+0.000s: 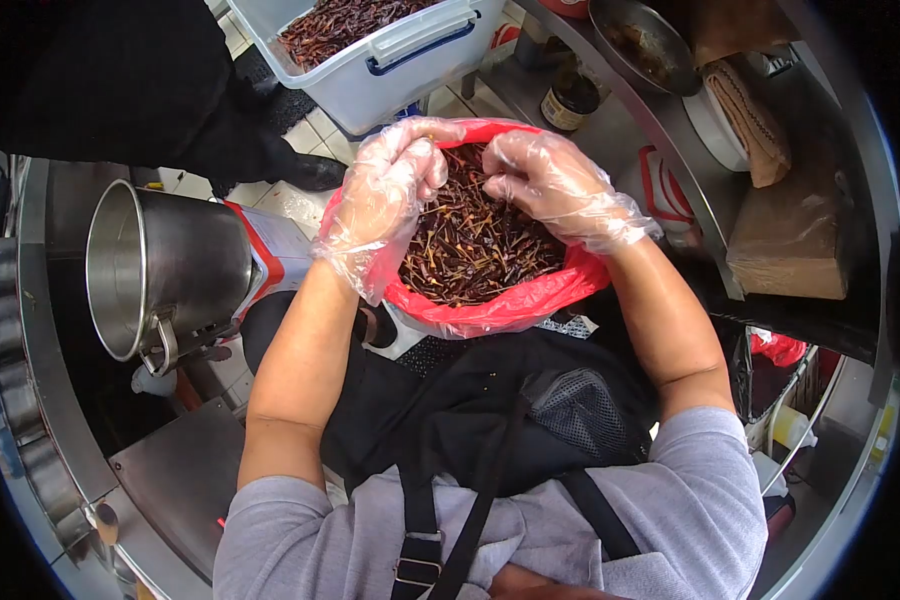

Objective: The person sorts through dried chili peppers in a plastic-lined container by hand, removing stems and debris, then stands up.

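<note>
In front of me a red plastic bag [490, 320] lies open, its rim folded outward. Dark red dried chilies [480, 250] with many pale stems fill it. Both of my hands wear clear plastic gloves. My left hand [395, 175] is closed above the bag's upper left rim, thumb against curled fingers; whatever it pinches is too small or hidden to make out. On the upper right side, my right hand [545, 180] has its fingers curled in over the chilies, and their grip is partly hidden.
Beyond the bag stands a clear plastic tub [390, 60] holding more dried chilies. A steel pot [170, 270] lies at the left. To the right, a shelf [660, 130] bears a pan [645, 45], a dark jar [570, 100] and a cardboard box [790, 240]. A person's dark-clothed leg [180, 90] is at upper left.
</note>
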Tool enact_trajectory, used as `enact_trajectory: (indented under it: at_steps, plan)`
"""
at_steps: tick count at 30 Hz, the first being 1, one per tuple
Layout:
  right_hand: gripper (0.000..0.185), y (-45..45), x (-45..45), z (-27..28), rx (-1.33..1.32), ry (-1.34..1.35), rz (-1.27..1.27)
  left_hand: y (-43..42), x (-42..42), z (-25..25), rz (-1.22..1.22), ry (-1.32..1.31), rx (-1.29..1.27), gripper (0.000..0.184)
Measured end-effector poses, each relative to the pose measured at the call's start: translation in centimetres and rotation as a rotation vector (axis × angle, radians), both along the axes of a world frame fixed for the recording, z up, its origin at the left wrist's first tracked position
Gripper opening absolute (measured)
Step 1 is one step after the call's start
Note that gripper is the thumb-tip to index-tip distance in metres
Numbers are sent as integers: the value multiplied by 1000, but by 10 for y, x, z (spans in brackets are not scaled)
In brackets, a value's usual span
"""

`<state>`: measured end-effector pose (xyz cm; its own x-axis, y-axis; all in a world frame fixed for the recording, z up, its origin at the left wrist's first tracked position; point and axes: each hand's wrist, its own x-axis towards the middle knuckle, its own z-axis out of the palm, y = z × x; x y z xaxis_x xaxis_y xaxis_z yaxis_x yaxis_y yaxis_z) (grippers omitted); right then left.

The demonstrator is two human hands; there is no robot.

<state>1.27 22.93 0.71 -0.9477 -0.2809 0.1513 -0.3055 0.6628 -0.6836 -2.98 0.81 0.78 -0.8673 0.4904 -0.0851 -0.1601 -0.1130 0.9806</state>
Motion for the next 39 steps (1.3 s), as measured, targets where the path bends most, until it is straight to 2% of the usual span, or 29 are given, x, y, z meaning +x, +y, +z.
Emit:
enact_trajectory:
  at_steps: [2,3,7,10,12,14,16,17,18,20,22,24,26,27,32,35,39]
  plan:
    - [11,3,0,-2,108,-3,227,0,0,-2,41,-14,29,26]
    - [12,2,2,2,297,-86,265,0,-1,-3,42,-13,30,26]
    - [24,-6,12,1,477,-269,129,-2,-1,-4,17,8,11,27]
    - [27,-10,12,4,396,-314,79,0,1,-1,18,0,26,27]
    - [23,-4,8,-17,405,-294,148,-1,0,-1,17,-45,-14,25]
    - [20,-6,7,-12,448,-390,59,-2,1,-3,-2,-18,-23,23]
    - [21,-13,7,13,280,-610,-95,-4,-3,-11,-38,-35,56,24]
    - [18,5,8,-19,320,-259,154,-4,-5,-9,-31,-21,36,25]
    - [17,0,8,15,349,-319,215,-5,-4,-8,-23,-20,10,26]
    - [16,4,4,5,219,-106,359,-4,-5,-13,13,33,22,25]
    - [15,1,3,10,-32,-96,339,-1,-1,-2,24,-6,1,21]
    - [12,-2,1,16,-101,-63,360,1,4,4,-10,0,11,19]
    - [12,-9,9,20,-612,-339,139,6,18,16,18,11,-12,15]
    - [13,-12,10,17,-745,-423,86,8,23,14,4,4,2,16]
    - [15,-19,10,-6,-603,-265,89,16,24,-3,52,54,-97,13]
    - [22,-23,11,-7,-469,-200,-9,18,23,-14,99,9,-83,10]
    - [32,-26,12,-1,-381,-252,-127,22,21,-21,167,-22,-12,9]
